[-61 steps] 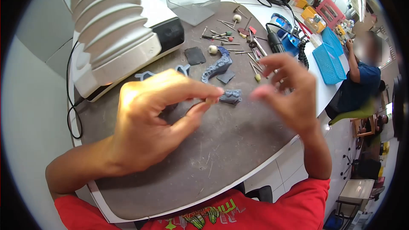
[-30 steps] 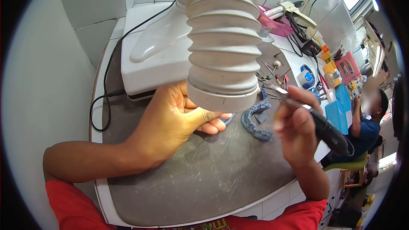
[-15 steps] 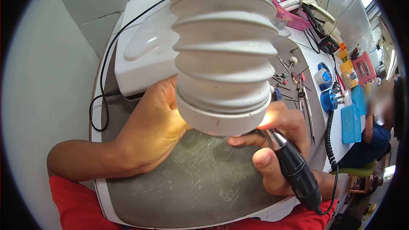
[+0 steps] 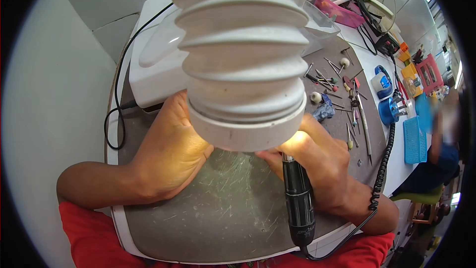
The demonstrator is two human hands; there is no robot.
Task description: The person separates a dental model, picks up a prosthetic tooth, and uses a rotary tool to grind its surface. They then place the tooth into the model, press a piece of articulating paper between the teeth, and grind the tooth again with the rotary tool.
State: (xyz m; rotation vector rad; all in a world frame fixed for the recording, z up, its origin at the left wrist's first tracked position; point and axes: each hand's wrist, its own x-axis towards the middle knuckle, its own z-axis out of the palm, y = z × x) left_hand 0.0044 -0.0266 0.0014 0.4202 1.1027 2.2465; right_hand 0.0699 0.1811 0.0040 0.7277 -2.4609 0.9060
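Observation:
A wide white corrugated hose (image 4: 243, 59) hangs over the grey mat (image 4: 223, 218) and hides the fingertips of both hands. My left hand (image 4: 173, 154) is at the left of the hose's rim, its fingers closed; what they hold, if anything, is hidden. To the right, my right hand (image 4: 317, 159) grips a black rotary handpiece (image 4: 299, 203), whose body points down toward the front edge and whose tip end is under the hose. Bright light falls on both hands beside the rim.
Loose burs and a metal tool (image 4: 364, 129) lie at the right, near a crumpled blue piece (image 4: 323, 108). A white machine (image 4: 158, 79) stands back left. Beyond are a pink tray (image 4: 347, 17), a blue basket (image 4: 415, 141) and another person's sleeve (image 4: 441, 164).
My right hand has turned over and moved slightly left, swinging the handpiece's lower end left into a nearly upright line in view. The hose appears farther left, uncovering more burs.

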